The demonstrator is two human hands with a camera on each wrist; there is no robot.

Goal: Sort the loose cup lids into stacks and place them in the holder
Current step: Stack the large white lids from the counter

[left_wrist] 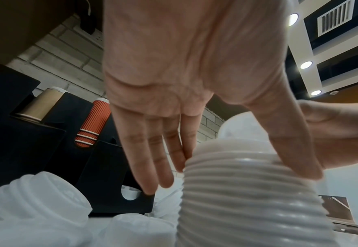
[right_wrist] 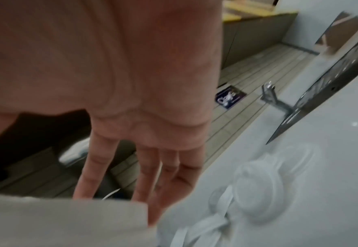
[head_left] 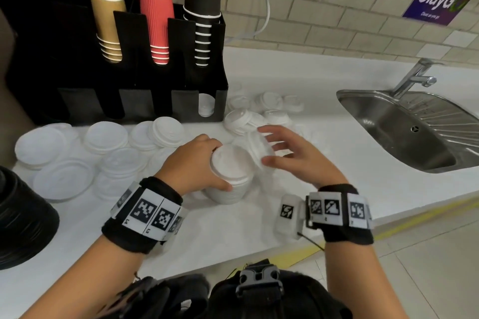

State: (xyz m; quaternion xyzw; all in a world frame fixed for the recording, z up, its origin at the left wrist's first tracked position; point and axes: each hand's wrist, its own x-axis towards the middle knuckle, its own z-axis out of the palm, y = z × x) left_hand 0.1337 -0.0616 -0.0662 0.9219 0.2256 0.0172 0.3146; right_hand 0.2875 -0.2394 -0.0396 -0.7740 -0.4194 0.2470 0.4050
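Our left hand (head_left: 197, 163) clamps thumb and fingers around the tall stack of white lids (head_left: 229, 176) standing on the bench (head_left: 337, 163), steadying it, while our right hand (head_left: 287, 153), fingers spread, tips another lid (head_left: 259, 149) towards its top.

Left hand (head_left: 197, 163) grips upright stack of white lids (head_left: 230, 176) on white counter (head_left: 324, 137); right hand (head_left: 293, 155) holds tilted lid (head_left: 259, 149) just beside stack top; black holder (head_left: 116, 90) behind.
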